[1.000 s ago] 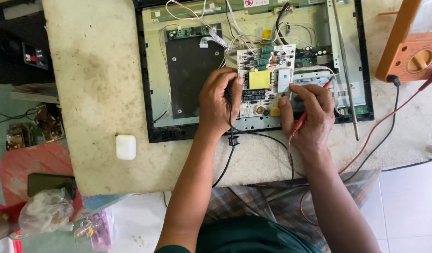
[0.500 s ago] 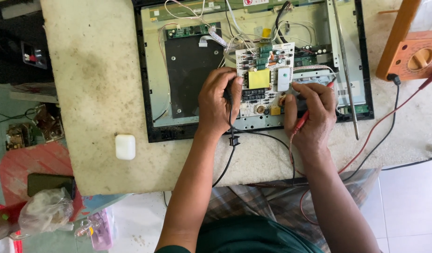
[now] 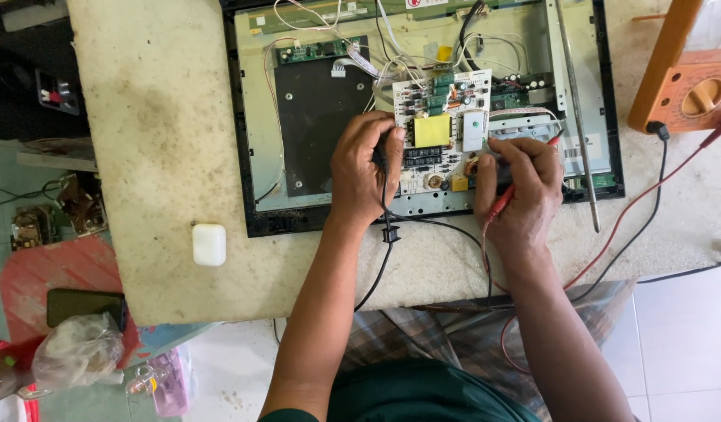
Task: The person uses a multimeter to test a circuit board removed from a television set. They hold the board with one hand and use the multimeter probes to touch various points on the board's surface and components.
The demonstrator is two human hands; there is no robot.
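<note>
Left hand [image 3: 364, 176] grips a black probe [image 3: 382, 160], tip on the white circuit board's [image 3: 439, 129] left edge. Right hand [image 3: 521, 184] pinches a red probe [image 3: 505, 199] at the board's lower right corner. Board sits inside the opened monitor chassis [image 3: 313, 117] (far tabletop [image 3: 165, 141] edge). Orange multimeter [image 3: 693, 90] at far right corner.

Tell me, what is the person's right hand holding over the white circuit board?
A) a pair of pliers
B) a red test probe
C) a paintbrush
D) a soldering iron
B: the right hand grips a slim red probe whose red lead trails off toward the orange meter, its tip at the circuit board.
</note>
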